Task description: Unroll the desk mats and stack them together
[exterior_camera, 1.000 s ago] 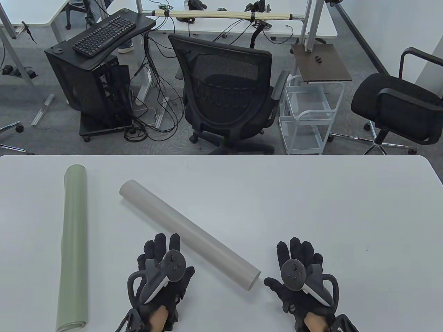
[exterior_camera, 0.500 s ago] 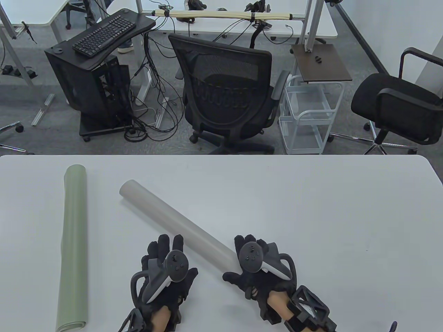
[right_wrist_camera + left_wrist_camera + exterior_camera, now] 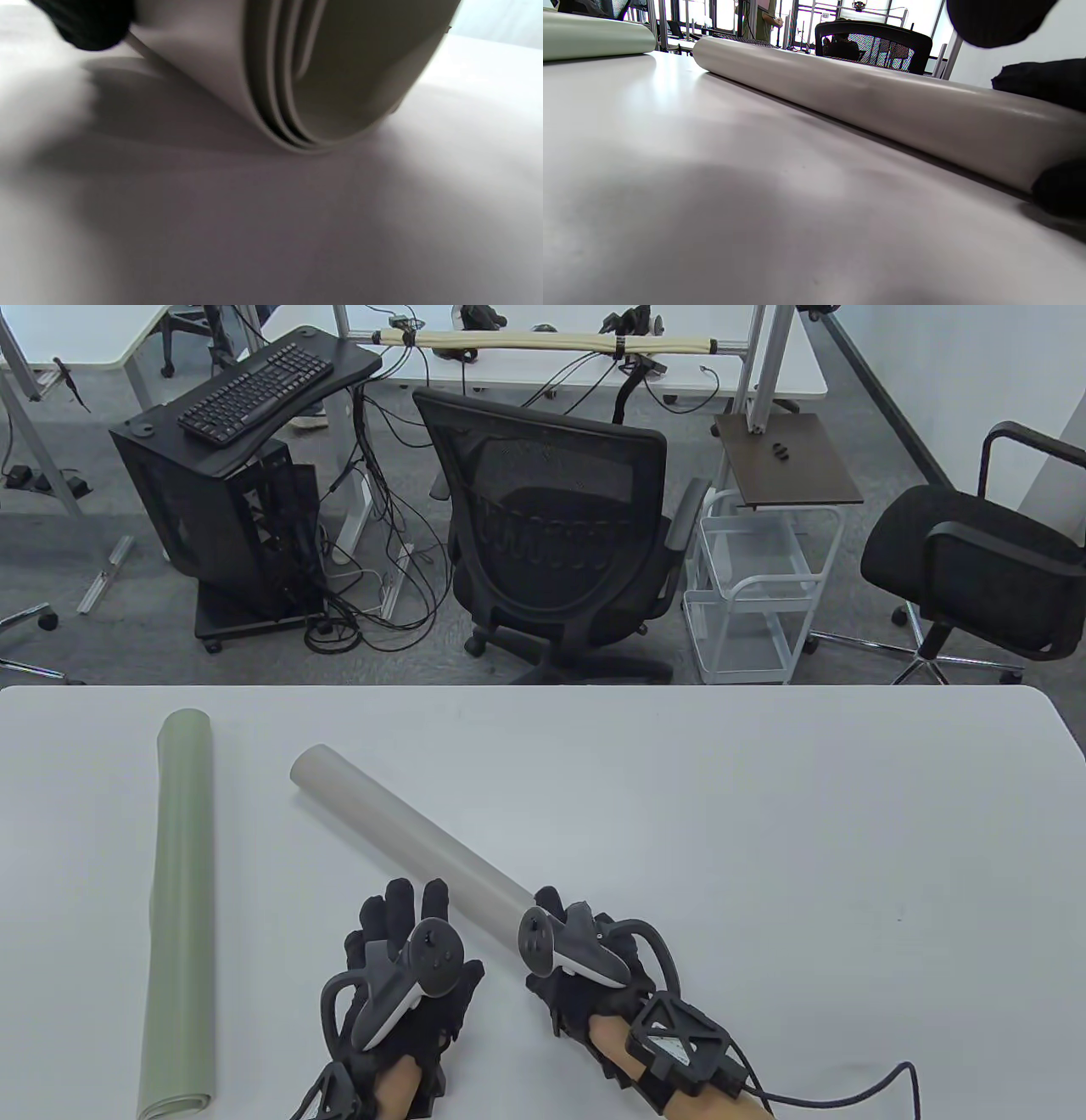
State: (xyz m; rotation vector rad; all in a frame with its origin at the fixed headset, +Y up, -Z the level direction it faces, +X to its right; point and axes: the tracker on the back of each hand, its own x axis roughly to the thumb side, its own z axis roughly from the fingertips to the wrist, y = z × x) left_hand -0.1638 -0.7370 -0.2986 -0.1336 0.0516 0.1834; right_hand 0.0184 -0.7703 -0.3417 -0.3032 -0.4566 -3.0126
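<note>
Beyond the white table (image 3: pixel 764 780) lies grey carpet (image 3: pixel 68 560), with a black mesh office chair (image 3: pixel 543 517) at centre, a black keyboard stand (image 3: pixel 246 407) upper left, a white wire cart (image 3: pixel 755 594) and a black armchair (image 3: pixel 976 551) at right

No readable text, labels, brands, numbers or signs anywhere in view

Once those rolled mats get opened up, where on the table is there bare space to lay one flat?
The widest bare patch of the table lies right of the grey roll, out to the right edge. A narrower strip runs between it and the green roll. The near middle is crowded: the left hand rests there and the right hand grips the grey roll's near end.
</note>
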